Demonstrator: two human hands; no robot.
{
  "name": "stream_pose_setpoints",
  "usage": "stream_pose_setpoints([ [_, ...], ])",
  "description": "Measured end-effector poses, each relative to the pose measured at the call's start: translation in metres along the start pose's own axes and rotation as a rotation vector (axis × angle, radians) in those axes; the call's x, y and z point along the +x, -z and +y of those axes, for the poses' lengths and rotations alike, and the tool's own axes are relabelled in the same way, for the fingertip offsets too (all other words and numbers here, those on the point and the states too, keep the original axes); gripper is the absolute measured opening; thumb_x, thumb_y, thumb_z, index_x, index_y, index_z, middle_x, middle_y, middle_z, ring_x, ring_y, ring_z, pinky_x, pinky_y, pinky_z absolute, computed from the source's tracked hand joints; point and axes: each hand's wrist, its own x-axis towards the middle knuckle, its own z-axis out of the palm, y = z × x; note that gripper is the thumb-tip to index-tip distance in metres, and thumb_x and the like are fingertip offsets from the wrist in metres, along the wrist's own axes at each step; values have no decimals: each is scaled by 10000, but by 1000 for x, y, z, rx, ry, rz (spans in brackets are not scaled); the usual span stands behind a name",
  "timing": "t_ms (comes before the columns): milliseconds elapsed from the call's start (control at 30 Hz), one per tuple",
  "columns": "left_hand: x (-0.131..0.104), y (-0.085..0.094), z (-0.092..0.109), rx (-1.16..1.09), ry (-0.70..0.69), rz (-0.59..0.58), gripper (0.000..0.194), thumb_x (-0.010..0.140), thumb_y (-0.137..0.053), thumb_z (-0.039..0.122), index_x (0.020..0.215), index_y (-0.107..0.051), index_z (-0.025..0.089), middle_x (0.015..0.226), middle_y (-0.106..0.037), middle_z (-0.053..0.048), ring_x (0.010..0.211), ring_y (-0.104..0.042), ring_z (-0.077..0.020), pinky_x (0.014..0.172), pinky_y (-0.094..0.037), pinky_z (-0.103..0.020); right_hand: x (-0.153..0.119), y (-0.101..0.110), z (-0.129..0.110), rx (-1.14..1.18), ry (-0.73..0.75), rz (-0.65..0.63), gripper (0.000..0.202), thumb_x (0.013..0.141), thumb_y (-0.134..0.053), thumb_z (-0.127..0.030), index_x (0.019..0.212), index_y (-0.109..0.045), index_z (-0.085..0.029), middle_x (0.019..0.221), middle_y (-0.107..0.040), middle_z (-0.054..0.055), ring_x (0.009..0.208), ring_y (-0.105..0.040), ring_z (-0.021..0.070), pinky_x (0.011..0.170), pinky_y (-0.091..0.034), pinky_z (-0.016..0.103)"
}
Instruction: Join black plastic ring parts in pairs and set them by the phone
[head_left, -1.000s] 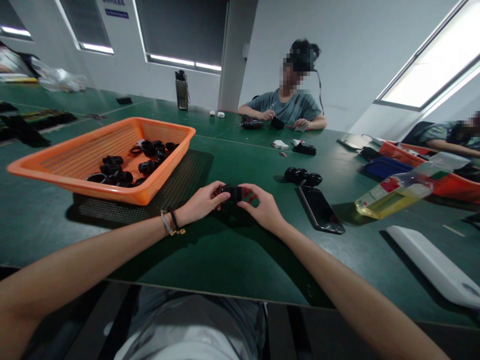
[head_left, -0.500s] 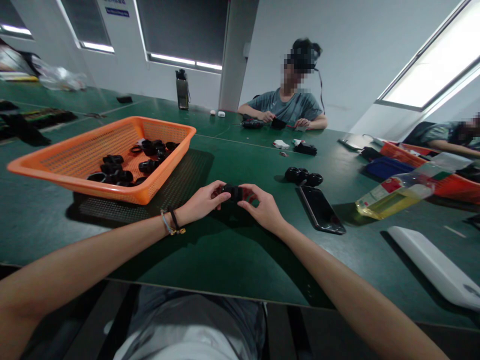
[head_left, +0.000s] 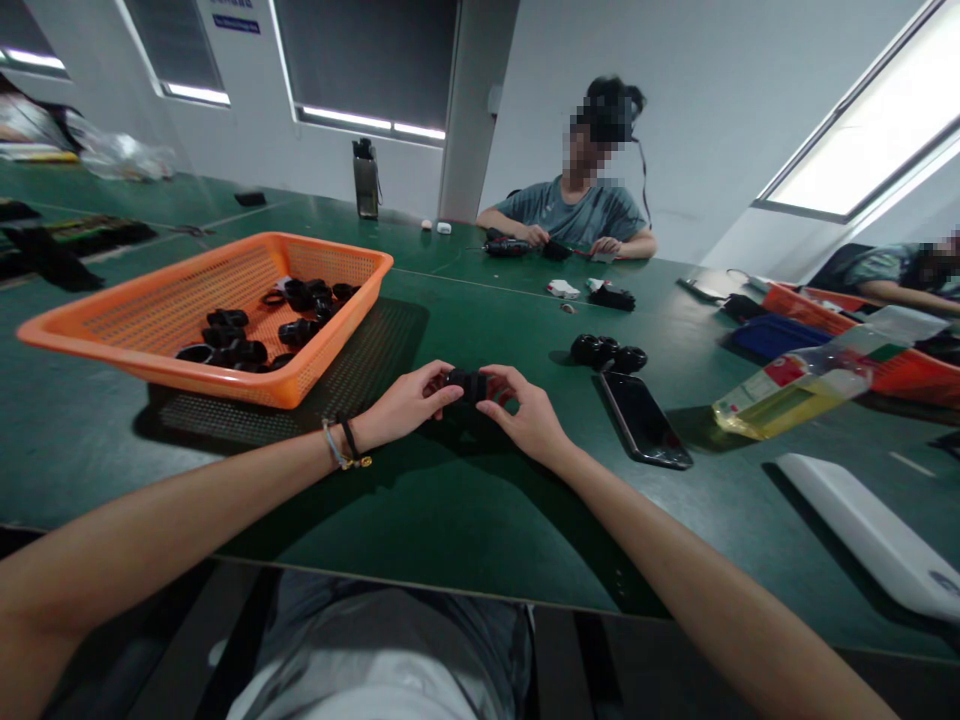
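Between my two hands, just above the green table [head_left: 450,520], is a small black plastic pipe fitting [head_left: 471,386]. My left hand [head_left: 409,402] pinches its left end between thumb and fingers. At the other end, the thumb and fingertips of my right hand [head_left: 523,410] close on it. Fingers hide both of its ends. Several similar black fittings [head_left: 236,345] lie in an orange plastic basket [head_left: 330,340] to the left. More black fittings [head_left: 607,353] sit together on the table, right of my right hand.
A phone [head_left: 645,420], a tilted bottle of yellow liquid [head_left: 787,390] and a white oblong object [head_left: 862,530] lie on the right. Across the table sits a person [head_left: 577,215] beside a power tool [head_left: 504,244]. A dark bottle [head_left: 366,180] stands at the back.
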Motion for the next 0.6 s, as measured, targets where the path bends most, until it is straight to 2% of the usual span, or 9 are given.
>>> stream_pose_setpoints([
  [600, 0, 0, 2, 19, 7, -9, 309, 770, -473, 416, 928, -487, 151, 634, -492, 34, 513, -475, -96, 486, -368, -209, -2, 1, -2, -15, 42, -11, 318, 714, -587, -164, 1014, -497, -222, 807, -618, 7, 752, -610, 153, 697, -499, 304],
])
